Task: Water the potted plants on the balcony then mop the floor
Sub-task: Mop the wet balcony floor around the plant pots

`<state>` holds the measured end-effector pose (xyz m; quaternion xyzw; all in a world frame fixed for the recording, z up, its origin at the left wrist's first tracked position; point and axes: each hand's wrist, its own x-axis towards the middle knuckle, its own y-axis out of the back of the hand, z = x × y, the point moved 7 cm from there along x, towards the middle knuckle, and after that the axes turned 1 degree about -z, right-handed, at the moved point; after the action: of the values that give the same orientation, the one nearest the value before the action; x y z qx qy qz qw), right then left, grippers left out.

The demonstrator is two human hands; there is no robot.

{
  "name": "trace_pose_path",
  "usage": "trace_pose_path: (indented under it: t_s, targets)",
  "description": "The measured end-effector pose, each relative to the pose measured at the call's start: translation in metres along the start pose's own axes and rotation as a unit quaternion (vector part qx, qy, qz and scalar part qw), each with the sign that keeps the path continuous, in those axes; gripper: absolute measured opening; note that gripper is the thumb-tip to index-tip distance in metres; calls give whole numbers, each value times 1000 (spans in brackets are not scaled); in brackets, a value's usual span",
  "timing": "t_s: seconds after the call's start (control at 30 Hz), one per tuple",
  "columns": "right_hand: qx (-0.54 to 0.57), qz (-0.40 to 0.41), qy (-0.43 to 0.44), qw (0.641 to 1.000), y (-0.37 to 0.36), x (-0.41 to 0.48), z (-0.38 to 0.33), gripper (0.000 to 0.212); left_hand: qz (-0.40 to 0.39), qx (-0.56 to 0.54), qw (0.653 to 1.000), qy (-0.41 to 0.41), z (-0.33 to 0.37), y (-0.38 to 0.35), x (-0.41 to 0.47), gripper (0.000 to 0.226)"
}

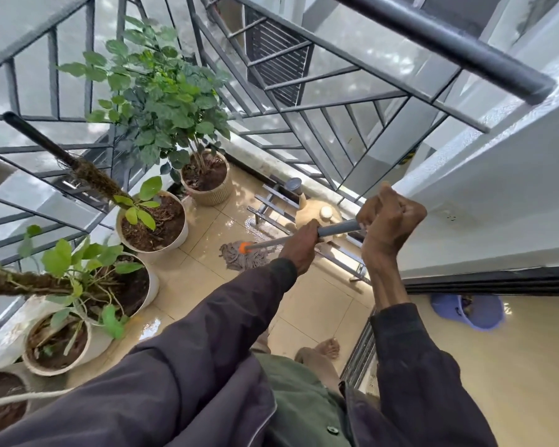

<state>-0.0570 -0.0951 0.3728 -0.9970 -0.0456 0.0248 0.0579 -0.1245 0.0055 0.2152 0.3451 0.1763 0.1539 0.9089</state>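
Note:
Both hands grip a mop handle point(336, 230), a grey pole. My left hand point(300, 246) holds it lower down, my right hand point(389, 217) holds it near the top. The grey string mop head point(239, 258) with an orange collar lies on the wet beige tiled floor point(313, 304). Along the left railing stand several potted plants: a bushy one in a ribbed beige pot point(212, 193), a white pot point(178, 235) with a mossy pole, and more white pots point(152, 285) nearer to me.
A beige watering can point(304, 204) rests on a low metal rack point(275, 204) by the far railing point(304, 108). A purple bucket point(465, 312) sits indoors beyond the sliding door track point(362, 353). A white wall is at the right. My bare foot point(328, 348) stands on the tiles.

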Motion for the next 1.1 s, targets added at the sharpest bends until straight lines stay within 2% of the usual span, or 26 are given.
trace_pose_path:
  t_s: [0.07, 0.13, 0.17, 0.3, 0.53, 0.63, 0.7, 0.77, 0.83, 1.0, 1.1]
  targets:
    - [2, -7, -18, 1000, 3, -3, 5, 57, -19, 35, 999, -17, -4, -2, -13, 21]
    - [5, -12, -41, 999, 4, -11, 16, 59, -70, 37, 997, 14, -19, -6, -33, 10]
    - [15, -16, -48, 999, 4, -16, 21, 60, -81, 25, 996, 37, -27, -4, -42, 16]
    - [22, -73, -51, 996, -18, -31, 30, 58, -52, -15, 998, 41, -48, 14, -62, 28]
    - [18, -152, 66, 986, -73, -15, -21, 56, 38, -34, 999, 12, -41, 58, -28, 25]
    - [12, -142, 93, 985, -82, -6, -27, 56, 44, -55, 997, 17, -37, 68, -4, 27]
    - [-26, -126, 100, 987, -85, -10, -17, 55, 25, -78, 995, 51, -48, 69, 13, 20]
    - [-65, -101, 87, 989, -87, -18, 3, 53, -1, -139, 986, 94, -57, 70, 21, 36]
    - [-78, -74, 64, 992, -90, -19, 21, 54, 9, -108, 989, 103, -66, 74, 29, 46]
    - [-88, -68, 54, 992, -123, 32, 13, 53, 73, -49, 993, 84, -49, 93, 60, 30]
    - [-86, -57, 39, 994, -137, 65, 8, 44, 33, -130, 981, 139, -48, 97, 81, 25]
